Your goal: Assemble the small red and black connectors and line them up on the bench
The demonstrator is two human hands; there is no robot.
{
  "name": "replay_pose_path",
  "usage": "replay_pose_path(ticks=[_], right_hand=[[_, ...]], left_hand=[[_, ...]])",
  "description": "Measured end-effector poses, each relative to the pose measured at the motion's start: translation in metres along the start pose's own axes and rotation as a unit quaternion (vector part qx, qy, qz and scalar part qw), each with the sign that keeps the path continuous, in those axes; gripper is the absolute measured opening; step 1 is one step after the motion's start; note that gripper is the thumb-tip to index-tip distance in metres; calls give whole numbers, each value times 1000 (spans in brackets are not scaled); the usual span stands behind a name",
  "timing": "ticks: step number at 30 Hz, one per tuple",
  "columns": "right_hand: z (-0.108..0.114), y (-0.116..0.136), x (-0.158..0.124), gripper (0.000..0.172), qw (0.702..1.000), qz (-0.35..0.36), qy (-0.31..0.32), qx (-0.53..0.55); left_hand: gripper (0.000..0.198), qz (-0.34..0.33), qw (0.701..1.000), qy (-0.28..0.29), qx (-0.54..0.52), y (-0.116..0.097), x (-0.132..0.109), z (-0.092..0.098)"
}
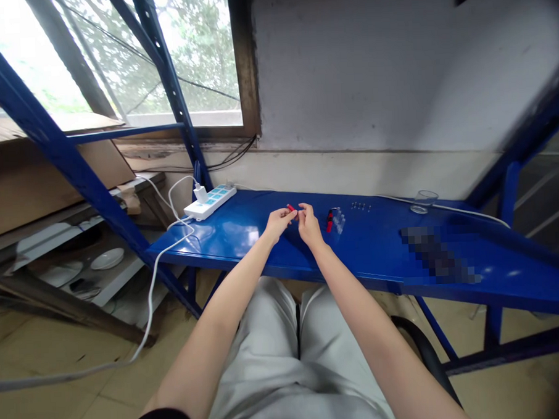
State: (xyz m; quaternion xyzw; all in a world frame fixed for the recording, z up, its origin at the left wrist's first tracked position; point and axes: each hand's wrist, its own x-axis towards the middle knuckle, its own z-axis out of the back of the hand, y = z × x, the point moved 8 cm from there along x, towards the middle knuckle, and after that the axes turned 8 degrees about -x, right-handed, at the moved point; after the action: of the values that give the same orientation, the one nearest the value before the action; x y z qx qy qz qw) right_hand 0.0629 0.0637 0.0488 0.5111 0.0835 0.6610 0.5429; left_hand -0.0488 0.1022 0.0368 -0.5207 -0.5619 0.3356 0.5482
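My left hand and my right hand meet above the middle of a blue metal workbench. A small red cylindrical part sticks out from my left fingertips, which pinch it. My right fingertips come close to its end, but I cannot tell whether they hold anything. Just to the right lie a red-and-black item and a small clear plastic piece. Several tiny dark parts sit in a row beyond them.
A white power strip with a plugged-in charger sits at the bench's left end, and a white cable drops to the floor. A clear glass stands far right; a pixelated patch covers part of the bench.
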Motion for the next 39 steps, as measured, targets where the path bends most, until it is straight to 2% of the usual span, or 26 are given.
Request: replay_pose_path(ticks=[3, 6, 9, 14, 17, 20, 24, 27, 30, 33, 35, 37, 39], right_hand=[[7, -4, 0, 32, 999, -20, -39, -16], [11, -3, 0, 32, 998, -21, -59, -29], [11, 4, -1, 32, 998, 3, -53, -30], [19, 25, -3, 31, 996, 52, -74, -16], [42, 38, -2, 31, 989, 81, -123, -11], [79, 36, -1, 32, 978, 90, -186, -33], [130, 4, -9, 32, 960, 75, -262, -65], [154, -29, -19, 27, 950, 28, -288, -116], [155, -62, -22, 24, 951, -77, -232, -192], [138, -85, -22, 21, 943, -178, -93, -264], [125, -93, -24, 19, 932, -216, 2, -292], [118, -96, -27, 18, 921, -234, 56, -306], [116, -95, -28, 20, 917, -234, 75, -314]], left_hand=[[19, -46, 990, -46, 121, -6, 6, 9], [22, -61, 959, -122, 249, -7, 8, 24], [27, -33, 950, -150, 271, 0, 9, 33], [27, -9, 948, -143, 283, 4, 8, 32], [29, 0, 947, -151, 284, 4, 8, 33], [29, 4, 935, -162, 315, 3, 7, 33], [15, 39, 885, -138, 442, 4, 7, 30], [12, 76, 843, -113, 520, 6, 8, 28], [16, 84, 825, -106, 549, 6, 9, 28], [16, 84, 823, -112, 551, 6, 9, 29], [17, 80, 828, -122, 542, 5, 6, 31], [24, 42, 836, -149, 526, -4, 0, 31], [32, -45, 840, -175, 512, -21, -9, 24]])
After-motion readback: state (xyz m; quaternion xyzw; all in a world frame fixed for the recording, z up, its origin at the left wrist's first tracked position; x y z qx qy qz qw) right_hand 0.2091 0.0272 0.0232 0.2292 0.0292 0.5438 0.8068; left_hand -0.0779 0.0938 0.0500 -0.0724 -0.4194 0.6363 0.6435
